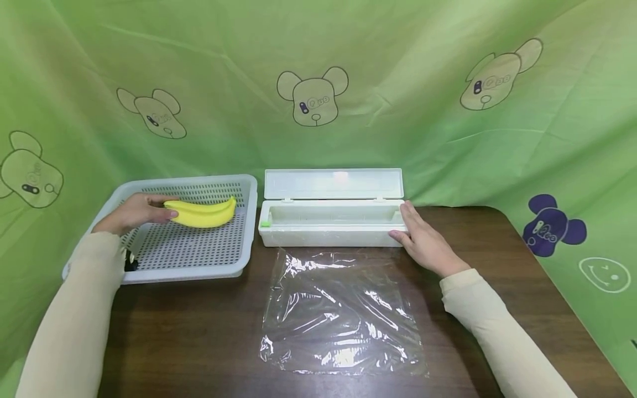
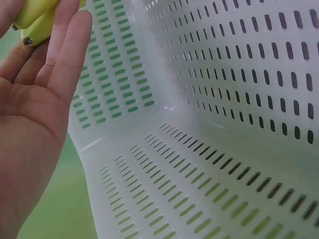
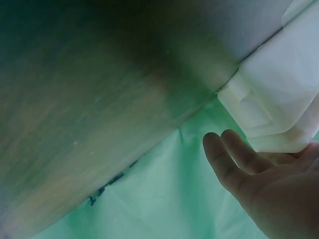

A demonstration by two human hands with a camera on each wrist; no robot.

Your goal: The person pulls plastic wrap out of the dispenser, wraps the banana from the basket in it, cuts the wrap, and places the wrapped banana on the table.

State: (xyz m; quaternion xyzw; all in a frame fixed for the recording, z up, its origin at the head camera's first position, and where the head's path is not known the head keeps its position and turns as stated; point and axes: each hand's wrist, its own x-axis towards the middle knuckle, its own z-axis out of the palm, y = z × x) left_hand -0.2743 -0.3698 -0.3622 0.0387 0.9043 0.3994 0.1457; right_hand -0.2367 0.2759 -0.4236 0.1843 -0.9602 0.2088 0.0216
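Observation:
My left hand [image 1: 140, 213] grips a small bunch of yellow bananas [image 1: 204, 214] by its left end, over a white perforated basket [image 1: 247, 237]. Two dark banana tips [image 2: 33, 38] show beside the fingers in the left wrist view. At the right end of a long white plastic-wrap box [image 1: 328, 239], my right hand [image 1: 428, 243] rests with extended fingers along the end wall and the thumb at the front edge. The box's lid [image 1: 333, 184] stands raised at the back. In front of it, a crinkled sheet of clear plastic wrap [image 1: 343, 315] lies flat on the table.
A dark wooden table [image 1: 184, 337] carries everything. Green fabric [image 1: 378, 143] with cartoon bear heads hangs behind and on both sides. A small green piece [image 1: 266, 224] sits at the box's left front corner. Beside the left sleeve is a black item [image 1: 130, 261] in the basket.

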